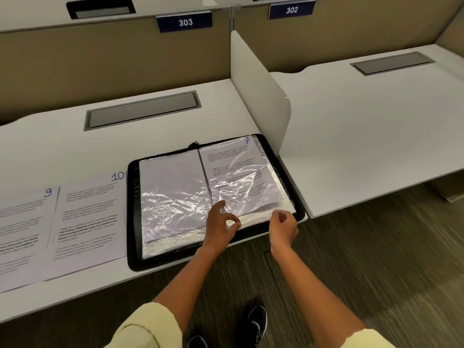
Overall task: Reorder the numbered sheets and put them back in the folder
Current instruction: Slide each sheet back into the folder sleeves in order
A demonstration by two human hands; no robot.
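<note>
While I stand at the white desk (75, 292), the loose sheets lie flat at its left end: the sheet marked 9 (22, 229) is farthest left and runs out of view, and the sheet marked 10 (90, 217) lies just beside it, its right edge touching the folder. Behind them, a grey cover plate (143, 110) is set into the desktop.

The black zip folder (134, 222) lies open near the desk's right end, its near edge hanging a little over the front. Left page: a crinkled clear sleeve (173, 197) holding a blank-faced sheet. Right page: the sheet marked 7 (238, 172), printed side up inside its sleeve, number at top right.

My left hand (221, 222) rests on the folder near the bottom of the spine, index finger stretched onto the plastic, thumb and another finger curled together at the sleeve's lower edge; whether they actually pinch it, I cannot tell. My right hand (283, 226) is loosely curled at the folder's near right corner, fingertips at the sleeve edge; a grip is not clear.

A white divider (258, 91) stands right of the folder, with a second desk (376, 136) beyond. Signs 303 (185, 22) and 302 (291, 10) sit on the back partition.
</note>
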